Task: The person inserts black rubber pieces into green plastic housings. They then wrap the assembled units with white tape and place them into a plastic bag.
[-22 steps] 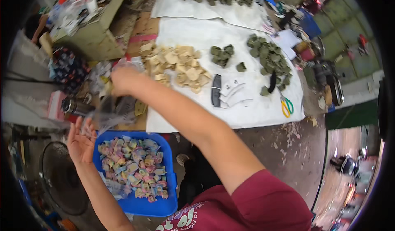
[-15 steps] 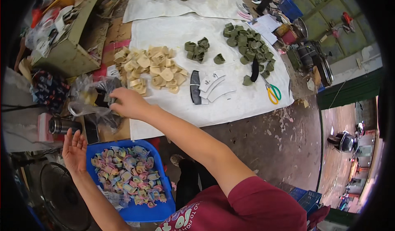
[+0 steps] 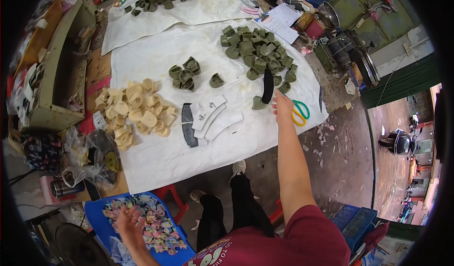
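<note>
My right hand (image 3: 282, 108) is at the right side of the white-covered table. It lies between a black curved strip (image 3: 268, 87) and scissors (image 3: 302, 112) with green and yellow handles, covering the blades. Its fingers are partly hidden, so whether they grip anything is unclear. Several olive-green cupped pieces (image 3: 257, 50) lie heaped beyond it. My left hand (image 3: 130, 227), slightly blurred, hovers over a blue basin (image 3: 185, 247) of multicoloured pastel pieces (image 3: 158, 226). Its fingers are apart with nothing in them.
Cream cupped pieces (image 3: 137, 107) form a heap on the left. White curved templates (image 3: 215, 119) lie beside a dark curved piece (image 3: 188, 126) mid-table. Plastic bags (image 3: 90, 155) and a dark flask (image 3: 66, 188) sit at the left edge. A red stool (image 3: 172, 199) stands below the table.
My right hand has left the plastic bags and swung across to the scissors on the right. My left hand has moved from beside the flask to above the basin. The view has shifted too.
</note>
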`<state>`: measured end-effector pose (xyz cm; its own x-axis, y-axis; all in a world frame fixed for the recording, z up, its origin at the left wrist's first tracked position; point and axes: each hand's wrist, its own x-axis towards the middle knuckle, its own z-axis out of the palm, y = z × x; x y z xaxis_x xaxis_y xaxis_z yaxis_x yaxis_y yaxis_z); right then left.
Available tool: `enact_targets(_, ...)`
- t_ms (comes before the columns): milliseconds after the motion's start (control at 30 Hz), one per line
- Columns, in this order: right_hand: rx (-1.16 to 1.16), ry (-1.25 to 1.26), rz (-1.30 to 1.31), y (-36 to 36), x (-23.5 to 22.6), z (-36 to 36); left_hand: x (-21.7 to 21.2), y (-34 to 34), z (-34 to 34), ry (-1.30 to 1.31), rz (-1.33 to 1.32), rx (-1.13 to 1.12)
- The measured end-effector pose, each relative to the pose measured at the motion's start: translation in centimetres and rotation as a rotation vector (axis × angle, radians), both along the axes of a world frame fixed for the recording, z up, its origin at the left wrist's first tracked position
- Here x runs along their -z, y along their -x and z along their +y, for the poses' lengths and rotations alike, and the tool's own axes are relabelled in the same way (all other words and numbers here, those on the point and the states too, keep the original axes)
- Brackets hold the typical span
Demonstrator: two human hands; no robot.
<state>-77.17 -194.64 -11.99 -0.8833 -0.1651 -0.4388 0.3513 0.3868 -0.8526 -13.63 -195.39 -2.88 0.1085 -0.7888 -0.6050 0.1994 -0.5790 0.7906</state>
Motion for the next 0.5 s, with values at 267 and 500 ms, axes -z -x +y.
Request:
enact_targets(267, -0.274, 0.154, 0.578, 3.6, 2.5, -1.5, -0.2, 31.1, -1.0, 0.353, -0.075, 0.612)
enact_targets(500, -0.732, 0.211, 0.778, -1.9, -6.6, 1.2, 0.7, 50.0, -3.3, 0.247, 0.215, 0.534)
